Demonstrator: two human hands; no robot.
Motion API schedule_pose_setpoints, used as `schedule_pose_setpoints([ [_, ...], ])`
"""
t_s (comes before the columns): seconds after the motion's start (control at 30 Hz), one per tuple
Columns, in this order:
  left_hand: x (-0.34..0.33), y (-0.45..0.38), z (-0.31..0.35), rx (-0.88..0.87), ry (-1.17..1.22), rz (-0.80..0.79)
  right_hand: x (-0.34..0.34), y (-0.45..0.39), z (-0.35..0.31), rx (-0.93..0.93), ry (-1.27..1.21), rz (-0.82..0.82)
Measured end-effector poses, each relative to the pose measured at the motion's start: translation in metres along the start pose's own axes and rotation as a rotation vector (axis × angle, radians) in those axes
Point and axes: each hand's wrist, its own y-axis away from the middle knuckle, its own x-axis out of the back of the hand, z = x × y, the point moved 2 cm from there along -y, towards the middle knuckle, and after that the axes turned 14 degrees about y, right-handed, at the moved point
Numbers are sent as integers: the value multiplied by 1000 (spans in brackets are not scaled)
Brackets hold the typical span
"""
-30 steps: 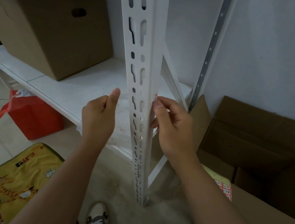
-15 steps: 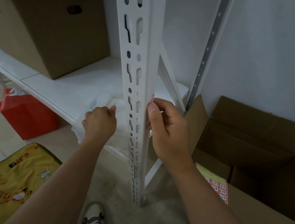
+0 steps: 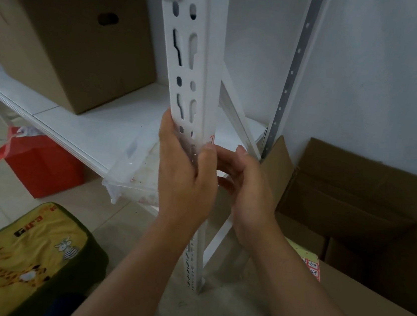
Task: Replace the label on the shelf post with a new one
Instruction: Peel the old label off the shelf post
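From the head camera, the label (image 3: 211, 139) sat on the right face of the shelf post (image 3: 198, 83), a sliver of red print showing just above your fingers. It could have torn or left scraps behind, I judged, had you pulled fast at a steep angle. Your left hand (image 3: 186, 181) wrapped the post's front, its fingers curled round it and touching the label's lower edge. Your right hand (image 3: 248, 186) reached in behind, fingers loosely curled; whether they pinched anything, I could not tell.
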Motion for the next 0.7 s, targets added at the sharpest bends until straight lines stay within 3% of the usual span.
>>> schedule_pose_setpoints([
  [0.17, -7, 0, -8, -82, -88, 25, 6, 0, 6, -63, -215, -111],
  [0.7, -17, 1, -15, -105, -222, 105, 10, 1, 7, -75, -187, -139],
])
